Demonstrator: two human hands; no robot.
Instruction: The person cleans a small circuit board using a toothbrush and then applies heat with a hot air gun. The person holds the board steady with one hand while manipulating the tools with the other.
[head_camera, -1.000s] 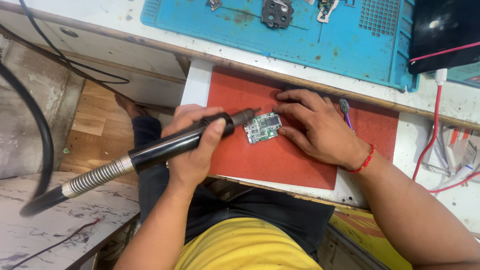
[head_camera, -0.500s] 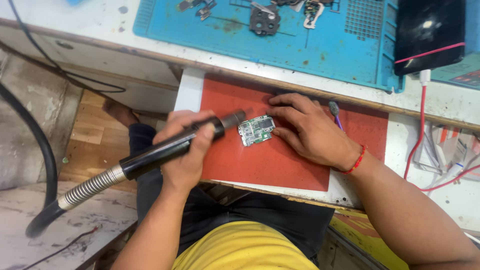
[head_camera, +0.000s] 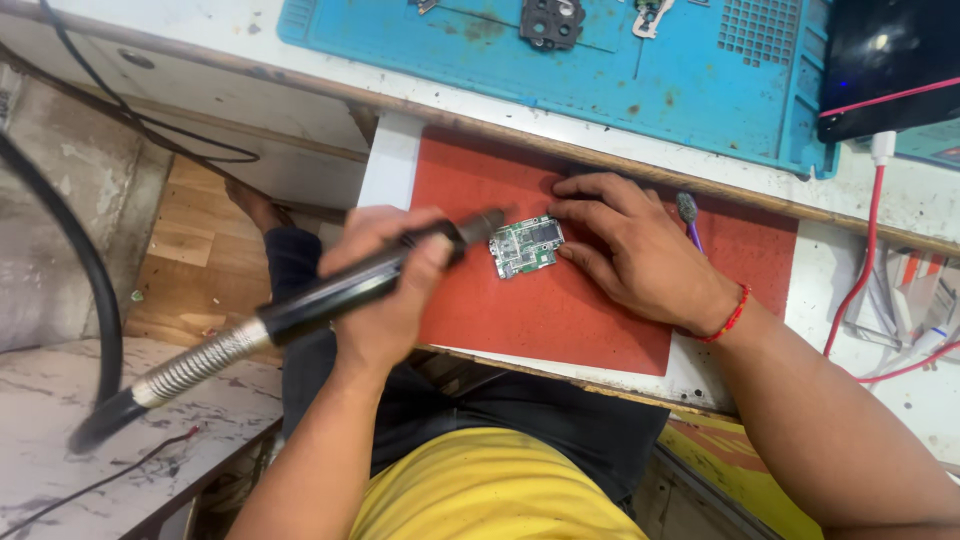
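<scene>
On the red mat (head_camera: 560, 310) in front of you lies a small green board (head_camera: 526, 246), a little tilted, near the mat's middle. Your left hand (head_camera: 385, 290) is closed around a black wand (head_camera: 350, 285), fingers wrapped over its barrel; the metal nozzle points at the board's left edge, close to it, though you cannot tell whether it touches. From the wand's back end a coiled spring sleeve runs down to the left into a thick black hose (head_camera: 95, 290) that loops up the left side. Your right hand (head_camera: 640, 250) lies flat and open on the mat, holding nothing; its fingertips (head_camera: 562, 210) press at the board's right edge. A red thread circles that wrist. Just beyond the right hand a purple-handled brush (head_camera: 688, 215) rests on the mat. Farther up the bench is a blue mat (head_camera: 600, 70) with small metal parts, and a dark screen (head_camera: 890, 60) sits at the upper right with a red cable (head_camera: 865, 270) hanging below it.
</scene>
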